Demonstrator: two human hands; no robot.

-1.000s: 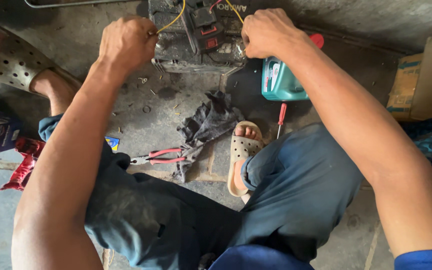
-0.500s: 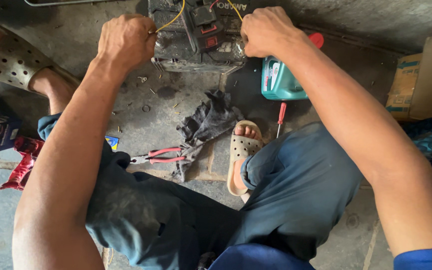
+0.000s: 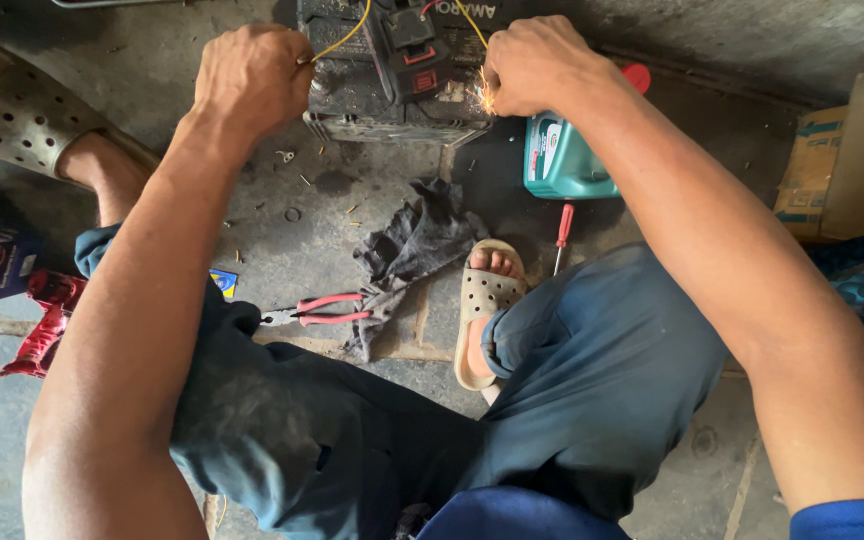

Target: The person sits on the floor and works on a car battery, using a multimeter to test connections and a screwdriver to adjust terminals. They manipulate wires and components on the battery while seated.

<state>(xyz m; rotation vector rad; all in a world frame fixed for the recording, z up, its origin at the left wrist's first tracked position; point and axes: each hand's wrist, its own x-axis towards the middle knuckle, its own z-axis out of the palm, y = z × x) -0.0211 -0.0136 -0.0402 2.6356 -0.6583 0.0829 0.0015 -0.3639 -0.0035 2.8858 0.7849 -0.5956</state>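
Observation:
A dirty black battery (image 3: pixel 392 70) with red fittings stands on the concrete floor at the top of the view. My left hand (image 3: pixel 252 75) is closed on a thin yellow wire (image 3: pixel 344 38) at the battery's left top edge. My right hand (image 3: pixel 537 65) pinches another yellow wire (image 3: pixel 471 22) at the battery's right front corner, where small sparks (image 3: pixel 485 98) flash under my fingers. I squat over the floor with my right foot (image 3: pixel 487 290) in a beige sandal.
A teal plastic bottle with a red cap (image 3: pixel 567 160) stands right of the battery. A dark rag (image 3: pixel 412 245), red-handled pliers (image 3: pixel 317 310) and a red screwdriver (image 3: pixel 562 235) lie on the floor. A cardboard box (image 3: pixel 852 160) sits right; a red tool (image 3: pixel 37 325) left.
Sparks now flash at the battery's right corner under my right hand. Both hands have stayed at the battery.

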